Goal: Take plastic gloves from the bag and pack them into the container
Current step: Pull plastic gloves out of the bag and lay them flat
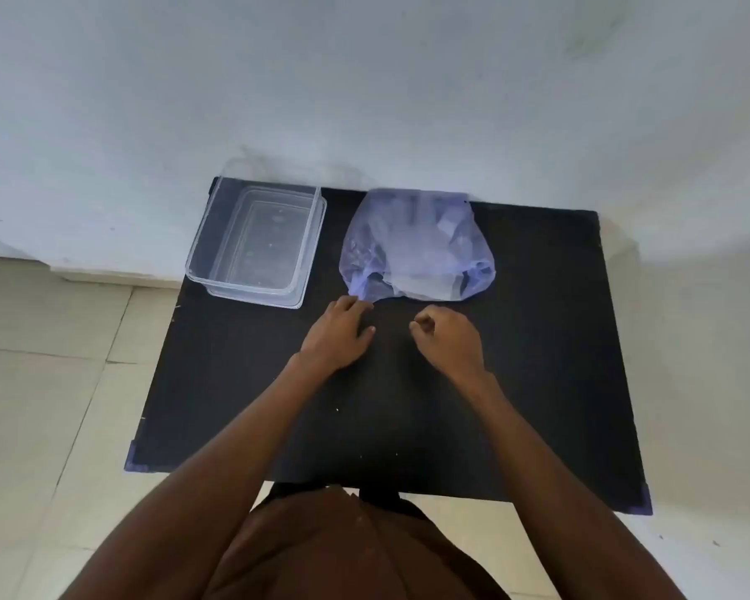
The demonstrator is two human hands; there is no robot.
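1. The bag [416, 246] of plastic gloves lies at the black table's [537, 361] far edge, against the wall [364, 80].
2. The clear container [256, 242] sits apart, left, empty.
3. The left hand [336, 333] touches the bag's near corner, fingers flat; the right hand [447, 333] hovers loosely curled, holding nothing.

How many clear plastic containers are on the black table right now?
1. The clear container sits at the table's far left corner, left of the plastic bag, open and looking empty. None appears hidden.
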